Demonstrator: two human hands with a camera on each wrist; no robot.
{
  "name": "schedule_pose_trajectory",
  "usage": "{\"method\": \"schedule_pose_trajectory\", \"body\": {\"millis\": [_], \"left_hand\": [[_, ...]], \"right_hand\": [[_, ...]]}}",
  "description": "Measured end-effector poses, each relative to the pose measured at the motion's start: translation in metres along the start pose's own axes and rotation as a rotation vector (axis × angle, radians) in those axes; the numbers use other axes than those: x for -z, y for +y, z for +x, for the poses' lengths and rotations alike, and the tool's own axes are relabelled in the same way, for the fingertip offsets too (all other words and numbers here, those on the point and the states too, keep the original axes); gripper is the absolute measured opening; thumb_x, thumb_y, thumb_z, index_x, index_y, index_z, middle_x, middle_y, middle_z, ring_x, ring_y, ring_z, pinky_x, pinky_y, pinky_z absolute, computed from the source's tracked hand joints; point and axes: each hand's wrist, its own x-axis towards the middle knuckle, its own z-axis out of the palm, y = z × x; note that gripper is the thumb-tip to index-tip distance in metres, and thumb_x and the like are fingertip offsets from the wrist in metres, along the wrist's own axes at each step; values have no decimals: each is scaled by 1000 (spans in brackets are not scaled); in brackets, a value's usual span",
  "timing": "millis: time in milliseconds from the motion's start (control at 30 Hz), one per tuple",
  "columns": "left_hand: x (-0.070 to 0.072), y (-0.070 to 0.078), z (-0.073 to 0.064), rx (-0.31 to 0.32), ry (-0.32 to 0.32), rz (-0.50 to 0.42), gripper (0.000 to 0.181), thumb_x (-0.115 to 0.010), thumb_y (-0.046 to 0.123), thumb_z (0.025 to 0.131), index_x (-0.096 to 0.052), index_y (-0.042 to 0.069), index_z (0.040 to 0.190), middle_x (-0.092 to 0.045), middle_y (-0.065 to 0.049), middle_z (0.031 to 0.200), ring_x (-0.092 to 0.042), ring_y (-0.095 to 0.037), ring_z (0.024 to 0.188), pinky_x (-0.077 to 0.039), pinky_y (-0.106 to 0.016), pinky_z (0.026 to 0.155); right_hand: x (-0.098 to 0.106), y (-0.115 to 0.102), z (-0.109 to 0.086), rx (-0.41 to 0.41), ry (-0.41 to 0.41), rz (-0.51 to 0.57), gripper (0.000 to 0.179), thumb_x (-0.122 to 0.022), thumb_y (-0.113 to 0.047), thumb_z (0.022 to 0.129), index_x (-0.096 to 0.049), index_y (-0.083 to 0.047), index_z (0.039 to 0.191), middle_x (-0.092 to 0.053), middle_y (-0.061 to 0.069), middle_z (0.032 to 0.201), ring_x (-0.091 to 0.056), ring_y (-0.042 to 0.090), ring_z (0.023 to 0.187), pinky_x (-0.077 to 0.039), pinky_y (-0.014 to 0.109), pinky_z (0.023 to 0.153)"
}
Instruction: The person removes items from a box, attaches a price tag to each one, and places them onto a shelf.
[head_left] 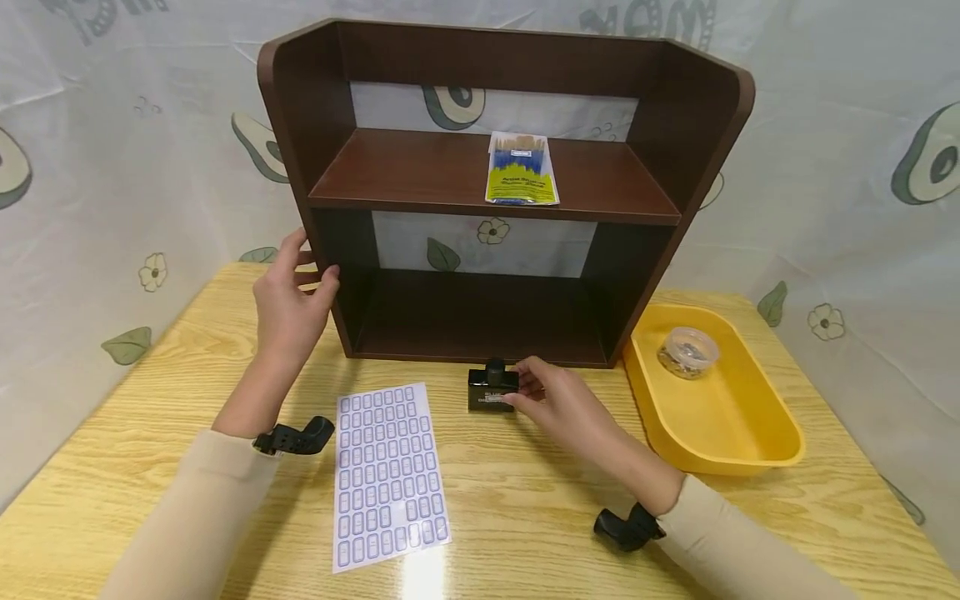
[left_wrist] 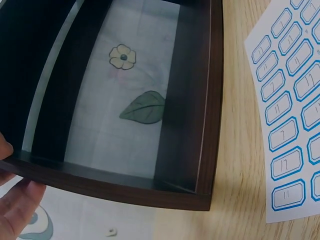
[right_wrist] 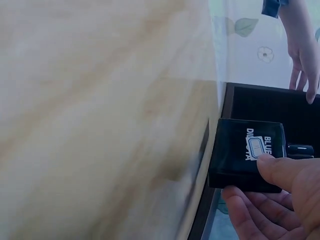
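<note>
My left hand (head_left: 288,296) grips the left side panel of a dark brown two-tier shelf (head_left: 480,208), thumb inside and fingers outside. In the left wrist view its fingertips (left_wrist: 31,192) lie against the panel's edge. With thumb and fingers my right hand (head_left: 562,404) pinches a black perfume bottle (head_left: 483,392) by its right side, just in front of the shelf's lower board. The right wrist view shows pale lettering and a small blue-bordered sticker (right_wrist: 256,146) on the bottle, close to the thumb. The bottle stands upright with its black cap on top.
A sheet of blue-bordered labels (head_left: 390,475) lies on the wooden table (head_left: 517,517), left of the bottle. A yellow-and-blue packet (head_left: 521,171) sits on the upper shelf board. At right, a yellow tray (head_left: 720,417) holds a small clear round container (head_left: 687,352).
</note>
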Motion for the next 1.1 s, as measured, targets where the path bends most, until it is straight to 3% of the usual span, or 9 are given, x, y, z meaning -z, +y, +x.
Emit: {"method": "schedule_pose_trajectory", "body": {"millis": [100, 233, 300, 367, 467, 500, 1100], "left_hand": [[1, -2, -1, -6, 5, 3, 47, -65, 7, 99, -58, 12, 145, -73, -18, 124, -76, -36, 105, -54, -4, 79], [0, -3, -1, -17, 10, -6, 47, -65, 6, 99, -58, 12, 145, -73, -18, 124, -76, -37, 105, -47, 3, 76], [0, -3, -1, -21, 13, -7, 47, -65, 6, 99, -59, 12, 145, -73, -18, 124, -76, -37, 105, -56, -6, 79], [-1, -4, -2, -28, 14, 0, 47, -65, 6, 99, -59, 12, 145, -73, -18, 124, -76, -37, 106, -64, -24, 84], [-2, -4, -2, -41, 15, 6, 47, -64, 6, 100, -57, 11, 146, -73, -19, 125, -75, -38, 107, -63, -52, 90], [-3, -4, -2, -44, 16, 6, 48, -64, 5, 100, -57, 11, 147, -73, -19, 126, -75, -39, 107, -63, -54, 90], [-5, -3, -3, -53, 36, 19, 48, -65, 6, 101, -57, 14, 148, -73, -18, 128, -74, -38, 109, -63, -56, 91]], "right_hand": [[-4, -6, 15, 3, 15, 15, 33, -76, -18, 96, -67, -1, 123, -76, 10, 106, -73, 17, 92, -63, 34, 83], [-9, -12, 36, -4, 19, 60, 35, -74, -19, 99, -66, -1, 127, -75, 12, 111, -73, 19, 96, -63, 35, 86], [-11, -13, 46, -6, 22, 79, 36, -73, -20, 99, -65, -1, 128, -74, 13, 113, -73, 21, 98, -64, 36, 88], [-14, -14, 56, -2, 35, 87, 37, -73, -20, 100, -65, 0, 129, -73, 14, 115, -74, 23, 100, -64, 37, 89], [-17, -15, 68, 4, 50, 88, 38, -72, -20, 100, -64, 1, 130, -73, 16, 117, -74, 25, 102, -63, 39, 90], [-18, -16, 71, 4, 53, 84, 38, -72, -20, 100, -64, 2, 130, -73, 16, 117, -74, 26, 102, -63, 39, 91], [-37, -29, 100, -2, -1, 80, 43, -69, -23, 103, -61, 0, 137, -72, 16, 124, -72, 26, 109, -62, 38, 95]]}}
